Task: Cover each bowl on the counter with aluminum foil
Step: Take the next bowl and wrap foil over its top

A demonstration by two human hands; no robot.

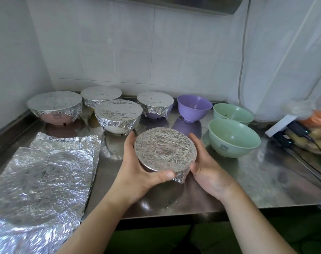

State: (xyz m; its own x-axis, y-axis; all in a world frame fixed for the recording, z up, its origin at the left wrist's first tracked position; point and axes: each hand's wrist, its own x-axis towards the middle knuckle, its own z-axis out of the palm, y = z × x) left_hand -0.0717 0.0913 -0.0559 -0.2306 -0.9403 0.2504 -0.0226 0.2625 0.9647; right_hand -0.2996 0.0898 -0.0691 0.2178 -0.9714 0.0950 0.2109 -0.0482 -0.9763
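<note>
No readable writing. At frame centre, foil-covered bowl [165,150] gripped between left hand [137,171] and right hand [209,169], fingers curled round its sides, above the steel surface [247,184]; foil sheets [40,182] lower left.

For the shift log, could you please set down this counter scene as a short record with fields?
covered bowls at back: four, foil tops, resting on the steel counter
bowl in hands: foil-covered bowl, foil folded down over its rim
left hand: grips the bowl's left side, thumb on the near rim
right hand: fingers curled against the bowl's right side
uncovered bowls: purple bowl; far green bowl; near green bowl
spare foil: foil sheets stacked flat at left
task state: three bowls not yet covered
</note>
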